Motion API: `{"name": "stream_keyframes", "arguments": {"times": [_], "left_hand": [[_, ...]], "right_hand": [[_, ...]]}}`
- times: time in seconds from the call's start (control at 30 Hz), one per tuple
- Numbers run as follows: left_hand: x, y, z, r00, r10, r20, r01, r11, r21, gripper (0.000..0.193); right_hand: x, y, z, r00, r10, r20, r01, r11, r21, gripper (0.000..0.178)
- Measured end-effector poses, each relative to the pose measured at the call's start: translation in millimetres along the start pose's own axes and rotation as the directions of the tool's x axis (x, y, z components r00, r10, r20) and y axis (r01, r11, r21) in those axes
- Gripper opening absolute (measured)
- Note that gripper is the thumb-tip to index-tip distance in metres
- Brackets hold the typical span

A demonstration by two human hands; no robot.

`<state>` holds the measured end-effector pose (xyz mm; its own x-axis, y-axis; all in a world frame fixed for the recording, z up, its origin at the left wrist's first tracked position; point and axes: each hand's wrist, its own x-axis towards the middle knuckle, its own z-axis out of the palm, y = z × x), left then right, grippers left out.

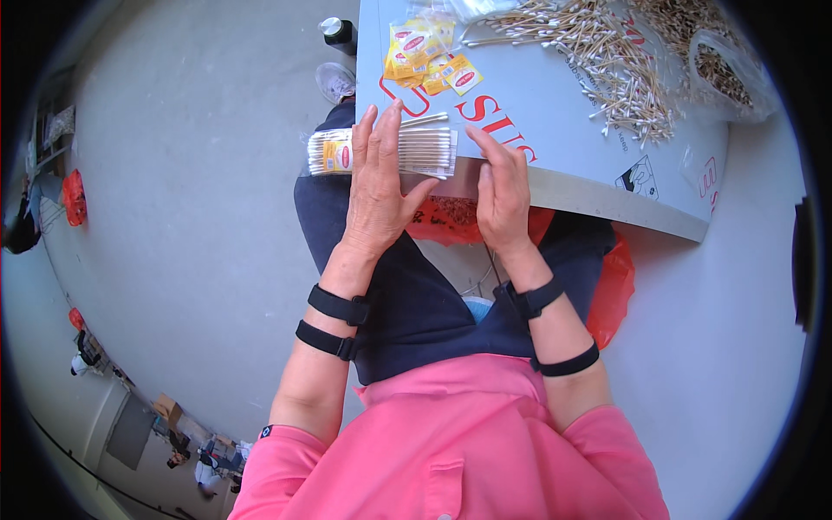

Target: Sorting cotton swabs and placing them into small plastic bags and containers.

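Observation:
A clear plastic packet of cotton swabs (425, 154) lies crosswise at the table's left front corner, its left part reaching past the edge above my thigh. A yellow label (333, 157) shows through its left part. Across its middle my left hand (378, 178) rests flat, fingers stretched and thumb out to the right; it hides that stretch of the packet. One swab sits askew along the packet's upper side. Just off the right end is my right hand (504, 186), index finger extended and thumb apart from it, with nothing visible between them.
Yellow and white label cards (425, 56) lie in a pile on the grey table (537, 104). Loose cotton swabs (620, 74) are heaped at the back right beside an open plastic bag (732, 74). Red plastic bags (614, 290) hang below. A dark bottle (339, 35) stands left of the table.

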<state>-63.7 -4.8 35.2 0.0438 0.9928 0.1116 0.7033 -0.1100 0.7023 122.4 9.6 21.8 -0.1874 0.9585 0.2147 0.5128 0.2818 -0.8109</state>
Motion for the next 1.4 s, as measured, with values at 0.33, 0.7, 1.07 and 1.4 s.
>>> {"name": "stream_keyframes", "arguments": {"times": [0.33, 0.7, 1.07, 1.4], "left_hand": [[2.8, -8.8, 13.4, 1.000, 0.013, 0.024, -0.015, 0.998, 0.062, 0.104], [-19.8, -22.9, -31.6, 0.976, -0.133, -0.172, 0.144, 0.988, 0.050, 0.069], [-14.7, -69.4, -30.4, 0.818, -0.507, -0.271, 0.493, 0.861, -0.124, 0.050], [-7.7, -112.2, -3.4, 0.711, -0.668, 0.219, 0.622, 0.454, -0.638, 0.044]], "right_hand": [[39.5, 9.5, 15.5, 0.966, -0.176, 0.189, 0.205, 0.967, -0.149, 0.059], [18.2, -5.6, 19.6, 0.980, -0.198, 0.035, 0.201, 0.955, -0.220, 0.058], [5.1, -2.0, 60.8, 0.933, -0.055, 0.355, 0.249, 0.811, -0.529, 0.066], [4.1, -1.9, 65.1, 0.933, -0.074, 0.353, 0.276, 0.775, -0.568, 0.060]]}}
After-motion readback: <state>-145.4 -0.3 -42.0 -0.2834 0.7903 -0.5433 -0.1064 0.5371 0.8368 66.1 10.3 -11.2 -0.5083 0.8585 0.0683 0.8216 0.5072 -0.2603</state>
